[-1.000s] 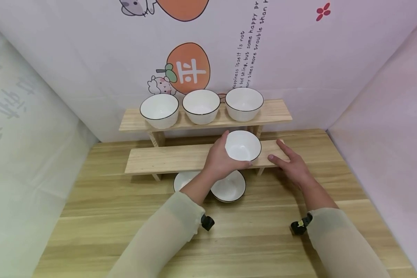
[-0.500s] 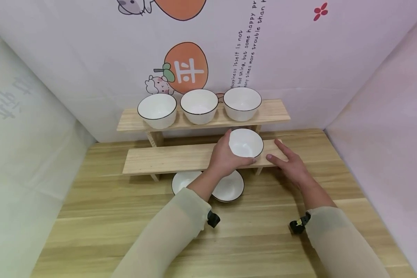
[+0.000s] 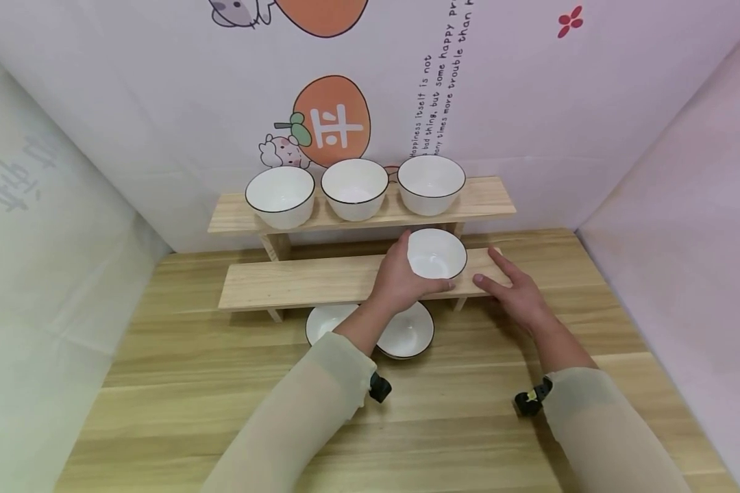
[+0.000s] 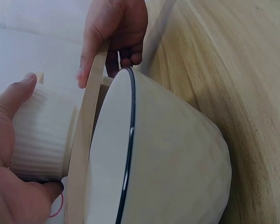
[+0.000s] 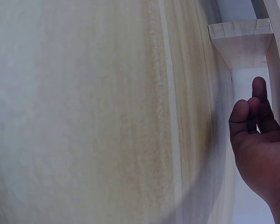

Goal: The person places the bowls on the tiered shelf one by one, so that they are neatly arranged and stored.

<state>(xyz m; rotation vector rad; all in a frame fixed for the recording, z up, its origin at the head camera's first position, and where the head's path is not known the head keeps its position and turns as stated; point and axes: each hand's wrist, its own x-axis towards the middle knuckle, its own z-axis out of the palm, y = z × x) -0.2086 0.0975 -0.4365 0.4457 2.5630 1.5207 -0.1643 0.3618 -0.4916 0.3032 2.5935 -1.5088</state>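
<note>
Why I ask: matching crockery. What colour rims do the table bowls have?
Dark, nearly black; one rim shows best in the left wrist view.

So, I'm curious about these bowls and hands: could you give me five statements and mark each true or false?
1. Three bowls stand on the upper shelf. True.
2. The backdrop is plain blue. False: it is whitish, with printed pictures and writing.
3. The left hand holds a white bowl. True.
4. The right hand touches the lower shelf. True.
5. No bowls appear below that shelf in the head view. False: two more bowls do, partly hidden.
</note>
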